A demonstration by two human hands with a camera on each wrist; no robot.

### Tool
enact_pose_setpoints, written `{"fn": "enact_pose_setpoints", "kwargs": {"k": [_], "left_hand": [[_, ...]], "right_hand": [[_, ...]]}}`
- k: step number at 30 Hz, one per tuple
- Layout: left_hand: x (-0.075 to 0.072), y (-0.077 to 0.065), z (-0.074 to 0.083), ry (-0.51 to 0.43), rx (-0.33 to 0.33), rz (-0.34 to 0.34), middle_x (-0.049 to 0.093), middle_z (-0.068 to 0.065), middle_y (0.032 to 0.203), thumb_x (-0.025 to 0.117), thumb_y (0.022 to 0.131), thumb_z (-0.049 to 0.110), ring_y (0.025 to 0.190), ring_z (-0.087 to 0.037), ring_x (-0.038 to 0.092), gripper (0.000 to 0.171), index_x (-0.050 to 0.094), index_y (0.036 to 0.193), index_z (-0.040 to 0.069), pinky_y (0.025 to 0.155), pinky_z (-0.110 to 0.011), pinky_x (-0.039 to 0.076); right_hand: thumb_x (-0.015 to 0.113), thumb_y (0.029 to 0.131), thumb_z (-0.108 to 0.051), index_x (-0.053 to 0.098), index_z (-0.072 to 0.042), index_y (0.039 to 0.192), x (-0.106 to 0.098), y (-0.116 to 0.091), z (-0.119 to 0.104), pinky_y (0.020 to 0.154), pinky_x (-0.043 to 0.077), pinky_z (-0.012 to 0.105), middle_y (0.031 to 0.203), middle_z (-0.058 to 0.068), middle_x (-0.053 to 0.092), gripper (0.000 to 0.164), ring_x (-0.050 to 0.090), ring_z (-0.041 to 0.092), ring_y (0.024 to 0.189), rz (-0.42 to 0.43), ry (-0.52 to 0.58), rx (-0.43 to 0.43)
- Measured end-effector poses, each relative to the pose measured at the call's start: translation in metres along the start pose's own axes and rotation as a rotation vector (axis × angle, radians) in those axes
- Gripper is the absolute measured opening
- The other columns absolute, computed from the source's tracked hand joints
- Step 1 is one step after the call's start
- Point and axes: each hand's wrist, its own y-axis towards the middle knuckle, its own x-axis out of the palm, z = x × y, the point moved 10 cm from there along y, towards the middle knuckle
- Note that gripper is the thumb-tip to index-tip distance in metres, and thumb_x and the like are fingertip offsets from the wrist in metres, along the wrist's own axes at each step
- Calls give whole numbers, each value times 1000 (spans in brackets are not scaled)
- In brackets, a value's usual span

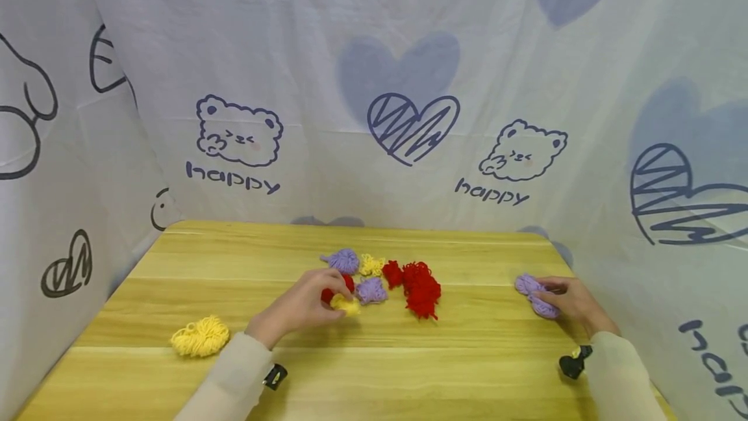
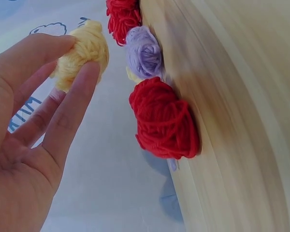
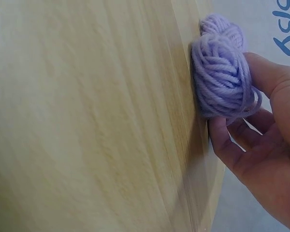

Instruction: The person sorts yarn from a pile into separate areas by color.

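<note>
My left hand [image 1: 304, 304] pinches a small yellow yarn ball [image 2: 84, 53] between thumb and fingertips; the left wrist view shows it raised off the wood. Just beyond it is a red yarn ball [image 2: 164, 121], partly hidden by the hand in the head view. Over at the right side of the table, my right hand [image 1: 575, 304] grips a purple yarn skein [image 3: 222, 77], narrow in the middle, with the thumb on one side and fingers on the other. The skein sits right at the wooden surface.
Around the table's middle lie two purple yarn balls [image 1: 371, 291], a yellow bundle [image 1: 371, 265], a small red one [image 1: 393, 273] and a larger red heap [image 1: 422, 291]. A yellow skein [image 1: 200, 336] lies at left. Printed cloth [image 1: 327, 180] hangs behind the wooden table [image 1: 467, 362].
</note>
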Motion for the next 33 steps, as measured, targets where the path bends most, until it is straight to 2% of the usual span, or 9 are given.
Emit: {"fn": "enact_pose_setpoints", "kwargs": {"k": [3,9,13,18,23,33], "left_hand": [[-2,-3,-1,7,8,7,69,2,97,83,83,7,85,-13,58,15,80,97,13,71,-23,55],[-8,-10,-5,-2,10,17,67,0,92,84,82,4,79,-13,54,16,80,95,11,66,-20,52],[-9,-15,-12,-28,-12,11,67,-1,93,83,82,2,79,-12,52,16,80,95,11,63,-18,53],[-13,-24,-21,-81,-53,3,68,-3,97,82,82,-2,87,-15,59,19,80,96,10,70,-15,59],[-17,-31,-26,-81,-67,6,70,-3,100,82,81,-2,97,-20,66,20,80,97,10,72,-16,60],[-28,-46,-33,-81,-100,10,68,-3,99,80,81,-4,97,-21,64,20,79,96,8,72,-17,61]], "right_hand": [[73,96,-40,61,2,140,0,0,1,96,55,43,139,30,60,62,60,39,118,-8,4,6],[73,96,-40,61,1,140,0,1,1,90,54,35,137,30,60,61,60,38,118,-13,2,12],[72,97,-39,61,1,140,0,1,0,92,54,38,137,31,60,59,60,39,117,-11,-5,7],[71,97,-39,60,2,140,0,0,-1,93,54,40,138,31,59,60,59,39,117,-12,-4,11],[71,97,-41,60,2,141,0,0,0,92,54,40,138,31,59,62,59,39,117,-10,-3,17],[72,97,-39,59,2,141,0,0,1,93,54,41,139,31,58,61,58,40,119,-12,1,25]]}}
